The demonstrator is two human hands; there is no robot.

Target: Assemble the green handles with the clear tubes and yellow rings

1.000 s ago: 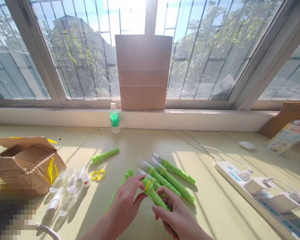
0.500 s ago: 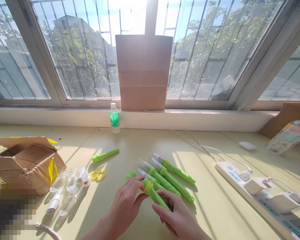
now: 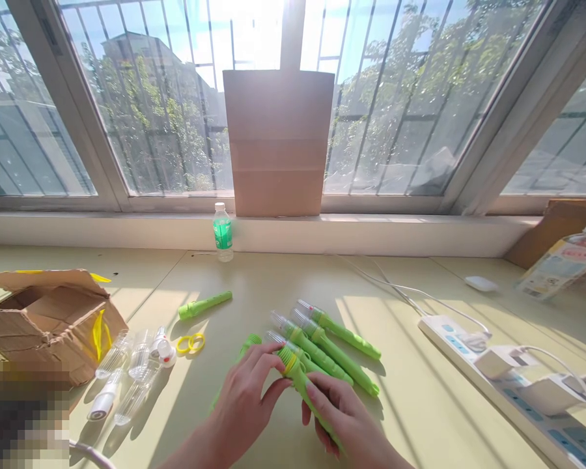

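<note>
Both hands are on one green plastic tube [image 3: 300, 379] with a threaded end and a yellow ring around its neck. My right hand [image 3: 344, 417] is wrapped round the tube's body, thumb on top. At the threaded end, my left hand [image 3: 249, 397] pinches the yellow ring [image 3: 288, 369] area with thumb and fingers. Another green tube [image 3: 250, 343] lies on the table, partly hidden beneath my left hand. Just beyond my hands, several green tubes with clear caps [image 3: 344, 333] lie side by side. A loose green tube [image 3: 205, 305] without a cap rests farther back.
Two yellow rings [image 3: 191, 343], clear caps [image 3: 135, 394] and white cylindrical parts [image 3: 105, 397] lie at left, near a torn cardboard box [image 3: 85, 335]. A green-labelled bottle [image 3: 223, 233] stands by the windowsill. At right are a power strip [image 3: 449, 342] with plugs and cables, and a carton [image 3: 561, 264].
My right hand's thumb has slid up along the tube towards the threaded end. My left hand stays at that end, and the tube beneath it shows a little more.
</note>
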